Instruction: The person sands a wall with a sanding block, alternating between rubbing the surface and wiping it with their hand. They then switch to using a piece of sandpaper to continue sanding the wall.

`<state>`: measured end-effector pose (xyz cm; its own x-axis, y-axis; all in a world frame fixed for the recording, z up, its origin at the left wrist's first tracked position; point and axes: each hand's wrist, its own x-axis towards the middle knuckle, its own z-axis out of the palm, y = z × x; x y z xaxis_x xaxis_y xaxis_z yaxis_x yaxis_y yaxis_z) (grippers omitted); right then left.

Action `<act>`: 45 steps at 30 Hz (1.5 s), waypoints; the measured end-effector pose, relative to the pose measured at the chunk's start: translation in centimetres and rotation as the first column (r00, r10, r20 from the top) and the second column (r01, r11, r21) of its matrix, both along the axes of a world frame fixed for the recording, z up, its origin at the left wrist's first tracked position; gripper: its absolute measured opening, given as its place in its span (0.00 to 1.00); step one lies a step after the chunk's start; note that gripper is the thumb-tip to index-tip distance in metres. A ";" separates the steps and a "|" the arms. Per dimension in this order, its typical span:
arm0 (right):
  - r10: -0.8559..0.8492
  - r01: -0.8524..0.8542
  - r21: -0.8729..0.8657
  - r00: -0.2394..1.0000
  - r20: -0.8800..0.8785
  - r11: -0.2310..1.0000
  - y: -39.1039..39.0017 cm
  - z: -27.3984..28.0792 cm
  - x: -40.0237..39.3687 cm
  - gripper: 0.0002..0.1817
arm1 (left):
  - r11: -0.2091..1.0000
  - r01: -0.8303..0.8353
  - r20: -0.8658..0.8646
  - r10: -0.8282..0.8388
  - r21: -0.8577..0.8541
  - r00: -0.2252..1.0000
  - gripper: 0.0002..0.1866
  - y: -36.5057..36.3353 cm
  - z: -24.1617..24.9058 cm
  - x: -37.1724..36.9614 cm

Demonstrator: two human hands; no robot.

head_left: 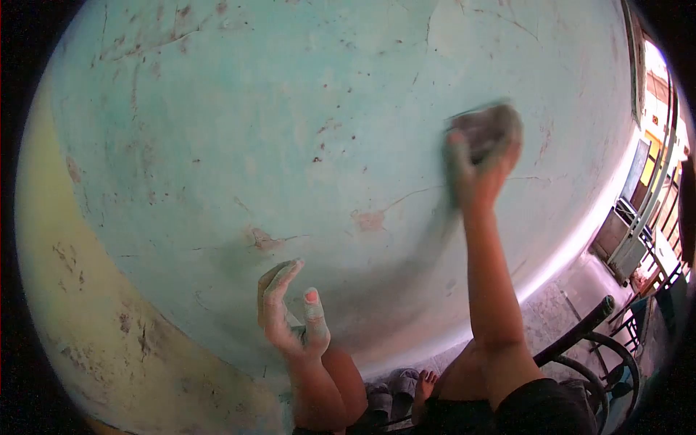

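My right hand [475,170] is closed round a dark grey-brown piece of sandpaper [487,130], pressed to the green wall [290,109]. Motion blurs this hand and the sheet, so its edges are hard to make out. Lower down, my left hand [293,312] is raised in front of the wall, its fingers bent and the thumb apart, with nothing visible in it. Pale dust coats its fingers. Cracks, dark specks and a chipped patch [370,220] mark the wall's surface.
A yellowish wall section [65,290] with flaked paint adjoins at the left. At lower right stands a dark metal chair [580,333], close to my right arm. A bare foot [425,384] shows on the floor below. Railings and household items are beyond the wall's right end.
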<state>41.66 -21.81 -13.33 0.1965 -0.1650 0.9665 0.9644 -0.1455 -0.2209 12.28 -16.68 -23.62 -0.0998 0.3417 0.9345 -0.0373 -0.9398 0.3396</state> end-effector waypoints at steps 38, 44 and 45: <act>0.079 -0.061 -0.066 0.944 0.320 0.996 1.4 -1.0 -4.4 0.61 | 0.975 -0.053 -0.486 -0.061 -0.217 0.872 0.26 -2.0 0.8 1.1; 0.088 -0.069 -0.070 0.946 0.311 0.995 1.5 -1.0 -4.4 0.61 | 0.973 -0.100 -0.648 -0.061 -0.209 0.759 0.36 -2.8 0.8 1.8; 0.093 -0.077 -0.064 0.944 0.316 0.995 1.5 -1.0 -4.3 0.61 | 0.975 -0.100 -0.664 -0.060 -0.200 0.745 0.37 -2.7 0.7 1.9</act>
